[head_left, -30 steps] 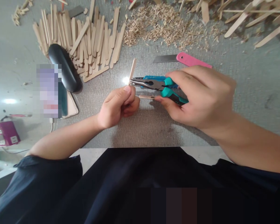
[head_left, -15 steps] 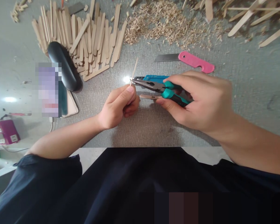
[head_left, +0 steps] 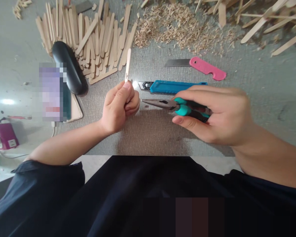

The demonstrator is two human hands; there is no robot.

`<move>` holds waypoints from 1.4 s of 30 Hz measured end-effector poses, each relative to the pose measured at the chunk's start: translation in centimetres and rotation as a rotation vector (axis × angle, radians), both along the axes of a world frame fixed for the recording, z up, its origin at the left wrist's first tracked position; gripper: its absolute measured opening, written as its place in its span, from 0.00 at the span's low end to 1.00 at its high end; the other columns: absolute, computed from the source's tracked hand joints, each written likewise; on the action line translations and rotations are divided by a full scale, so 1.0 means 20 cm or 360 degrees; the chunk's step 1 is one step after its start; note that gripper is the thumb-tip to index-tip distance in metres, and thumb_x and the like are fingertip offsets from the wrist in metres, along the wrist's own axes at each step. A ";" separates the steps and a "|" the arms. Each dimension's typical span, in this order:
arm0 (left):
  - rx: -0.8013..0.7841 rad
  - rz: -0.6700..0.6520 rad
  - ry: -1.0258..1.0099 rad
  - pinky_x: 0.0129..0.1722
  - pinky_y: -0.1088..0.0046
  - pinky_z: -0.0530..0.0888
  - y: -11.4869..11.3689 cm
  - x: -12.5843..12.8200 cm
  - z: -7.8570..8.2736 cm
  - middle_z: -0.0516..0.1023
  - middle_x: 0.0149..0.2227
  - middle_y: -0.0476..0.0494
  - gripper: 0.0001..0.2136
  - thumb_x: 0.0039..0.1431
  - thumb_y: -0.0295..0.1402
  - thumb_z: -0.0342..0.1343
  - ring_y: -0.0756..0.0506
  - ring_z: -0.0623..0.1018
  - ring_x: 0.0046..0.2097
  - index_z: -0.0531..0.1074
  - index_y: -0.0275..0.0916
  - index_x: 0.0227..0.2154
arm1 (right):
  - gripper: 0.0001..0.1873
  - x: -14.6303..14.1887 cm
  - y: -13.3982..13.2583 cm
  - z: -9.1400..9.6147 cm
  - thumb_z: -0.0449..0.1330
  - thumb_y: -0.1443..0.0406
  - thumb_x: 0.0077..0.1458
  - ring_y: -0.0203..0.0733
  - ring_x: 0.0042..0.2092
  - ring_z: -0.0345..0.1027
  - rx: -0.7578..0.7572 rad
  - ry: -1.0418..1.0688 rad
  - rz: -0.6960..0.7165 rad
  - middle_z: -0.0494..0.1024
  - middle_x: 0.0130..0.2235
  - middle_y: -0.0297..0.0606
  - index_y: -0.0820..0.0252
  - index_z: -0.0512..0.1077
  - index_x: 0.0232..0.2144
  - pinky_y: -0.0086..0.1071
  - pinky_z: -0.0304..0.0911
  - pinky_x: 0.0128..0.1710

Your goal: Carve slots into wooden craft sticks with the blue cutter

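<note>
A craft stick (head_left: pixel 128 62) stands upright out of my left hand (head_left: pixel 119 105), its broad face showing and a small notch near its lower end. Thumb and curled fingers pinch that end. In my right hand (head_left: pixel 217 115) is a pair of needle-nose pliers (head_left: pixel 162 103) with teal and black handles. The jaws look closed with nothing between them, and their tips point left, just short of my left fingers. Behind the pliers lies a blue utility knife (head_left: pixel 172 86), its blade out to the left; the right hand partly covers its far end.
A pink-handled knife (head_left: pixel 207 68) lies farther back. Many craft sticks (head_left: pixel 98 42) are heaped at back left, beside wood shavings (head_left: pixel 180 26); more sticks (head_left: pixel 259 24) lie back right. A black case (head_left: pixel 69 67) and a phone (head_left: pixel 75 108) are at the left.
My left hand has moved left and turned the stick from edge-on to face-on. The pliers have come off the stick and dropped toward me. Another stick beside the right thumb no longer shows.
</note>
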State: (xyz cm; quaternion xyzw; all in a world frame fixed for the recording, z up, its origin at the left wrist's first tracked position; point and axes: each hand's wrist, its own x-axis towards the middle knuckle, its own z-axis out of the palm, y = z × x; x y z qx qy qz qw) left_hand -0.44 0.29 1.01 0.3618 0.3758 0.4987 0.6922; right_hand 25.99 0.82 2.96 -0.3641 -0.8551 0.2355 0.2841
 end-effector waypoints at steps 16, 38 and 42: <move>0.0510 0.0181 0.0540 0.25 0.73 0.58 -0.07 -0.04 -0.06 0.64 0.22 0.53 0.25 0.82 0.46 0.58 0.54 0.60 0.23 0.67 0.41 0.26 | 0.26 0.11 0.09 -0.15 0.70 0.49 0.68 0.73 0.56 0.81 0.0348 -0.0653 -0.0672 0.83 0.54 0.56 0.54 0.75 0.60 0.62 0.74 0.52; 0.0460 0.0071 0.0613 0.26 0.73 0.68 -0.07 -0.05 -0.06 0.72 0.21 0.53 0.22 0.82 0.50 0.60 0.53 0.68 0.23 0.82 0.41 0.33 | 0.46 0.50 0.26 -0.19 0.66 0.17 0.39 0.56 0.49 0.73 -0.0077 -0.1058 -0.0425 0.80 0.40 0.40 0.48 0.77 0.33 0.56 0.60 0.48; 0.0424 0.0052 0.0608 0.27 0.73 0.70 -0.07 -0.05 -0.06 0.72 0.20 0.53 0.24 0.81 0.53 0.60 0.53 0.69 0.23 0.82 0.41 0.32 | 0.44 0.51 0.24 -0.16 0.64 0.17 0.45 0.56 0.46 0.73 0.0000 -0.0981 -0.0334 0.79 0.36 0.40 0.46 0.79 0.33 0.56 0.59 0.47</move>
